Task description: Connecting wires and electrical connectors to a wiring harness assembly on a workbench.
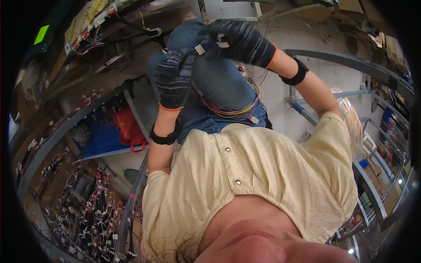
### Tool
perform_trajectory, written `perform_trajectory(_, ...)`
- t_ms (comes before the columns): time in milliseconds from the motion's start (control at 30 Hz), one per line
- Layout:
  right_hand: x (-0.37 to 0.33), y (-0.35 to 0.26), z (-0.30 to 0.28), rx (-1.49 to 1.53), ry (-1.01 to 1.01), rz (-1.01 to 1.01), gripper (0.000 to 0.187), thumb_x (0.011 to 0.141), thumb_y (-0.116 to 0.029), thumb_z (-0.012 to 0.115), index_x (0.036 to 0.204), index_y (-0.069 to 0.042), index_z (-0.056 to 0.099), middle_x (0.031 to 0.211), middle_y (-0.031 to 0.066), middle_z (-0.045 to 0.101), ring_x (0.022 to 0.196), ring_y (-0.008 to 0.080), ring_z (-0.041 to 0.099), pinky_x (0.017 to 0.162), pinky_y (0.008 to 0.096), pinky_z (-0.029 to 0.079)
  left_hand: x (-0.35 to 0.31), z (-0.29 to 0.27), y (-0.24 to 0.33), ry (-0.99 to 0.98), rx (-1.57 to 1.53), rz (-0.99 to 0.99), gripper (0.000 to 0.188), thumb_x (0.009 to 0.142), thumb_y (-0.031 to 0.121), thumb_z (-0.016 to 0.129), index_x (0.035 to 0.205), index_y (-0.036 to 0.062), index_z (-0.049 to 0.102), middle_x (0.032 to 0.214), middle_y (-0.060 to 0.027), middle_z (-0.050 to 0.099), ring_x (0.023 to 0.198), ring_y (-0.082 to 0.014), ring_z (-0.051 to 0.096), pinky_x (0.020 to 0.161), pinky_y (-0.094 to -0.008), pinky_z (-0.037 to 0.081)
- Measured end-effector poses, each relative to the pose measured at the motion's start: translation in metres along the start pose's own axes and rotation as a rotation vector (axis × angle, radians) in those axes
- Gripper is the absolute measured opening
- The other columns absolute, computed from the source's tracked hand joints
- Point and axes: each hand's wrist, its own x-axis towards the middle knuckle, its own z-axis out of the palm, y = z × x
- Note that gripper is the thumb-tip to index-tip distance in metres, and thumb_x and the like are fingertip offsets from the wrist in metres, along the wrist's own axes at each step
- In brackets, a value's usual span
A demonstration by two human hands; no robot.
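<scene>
My left hand (175, 74), in a dark grey striped knit glove with an orange cuff, is closed, with its fingertips at a small white wire connector (200, 49). Just to the right is my right hand (245, 41), gloved the same way, its fingers curled together. A small pale piece (223, 44) shows between those fingers, too blurred to name. Something dark runs from the connector toward the right hand. Across my lap, below both hands, lies a bundle of coloured wires (232, 108) with a white plug (254, 119) at its end.
Wire harnesses with white connectors lie along the bench (83, 41) at upper left. Many more hang from a rack (94, 206) at lower left. A red bag (128, 126) rests on a blue shelf (101, 147). Metal frames (346, 59) stand on the right.
</scene>
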Motion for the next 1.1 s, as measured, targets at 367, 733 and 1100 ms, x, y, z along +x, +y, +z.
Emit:
perform_trajectory(367, -0.01, -0.051, 0.014, 0.445, 0.071, 0.1, 0.033, 0.078, -0.005, 0.069, 0.11, -0.008, 0.063, 0.093, 0.001, 0.067, 0.063, 0.0046, 0.055, 0.052, 0.0209, 0.044, -0.005, -0.021, 0.021, 0.172, -0.193, -0.016, 0.019, 0.07, -0.001, 0.072, 0.087, 0.0049, 0.065, 0.082, -0.0064, 0.064, 0.075, -0.0212, 0.061, 0.071, -0.031, 0.048)
perform_trajectory(733, -0.01, -0.078, 0.008, 0.579, 0.023, 0.38, 0.034, 0.078, -0.006, 0.069, 0.111, -0.01, 0.062, 0.081, -0.0017, 0.065, 0.048, 0.0, 0.044, 0.04, 0.0165, 0.033, -0.002, -0.047, 0.037, 0.232, 0.01, 0.129, 0.022, 0.069, 0.001, 0.074, 0.089, 0.0054, 0.065, 0.084, -0.0071, 0.063, 0.08, -0.0239, 0.06, 0.076, -0.0344, 0.047)
perform_trajectory(1100, -0.011, -0.077, 0.002, 0.53, 0.024, 0.071, 0.033, 0.079, -0.006, 0.069, 0.111, -0.01, 0.061, 0.091, 0.0001, 0.067, 0.054, 0.0, 0.048, 0.045, 0.016, 0.036, 0.004, -0.054, 0.05, 0.114, -0.179, 0.011, 0.021, 0.072, -0.001, 0.071, 0.091, 0.0017, 0.063, 0.093, -0.0101, 0.06, 0.085, -0.0232, 0.058, 0.077, -0.034, 0.047)
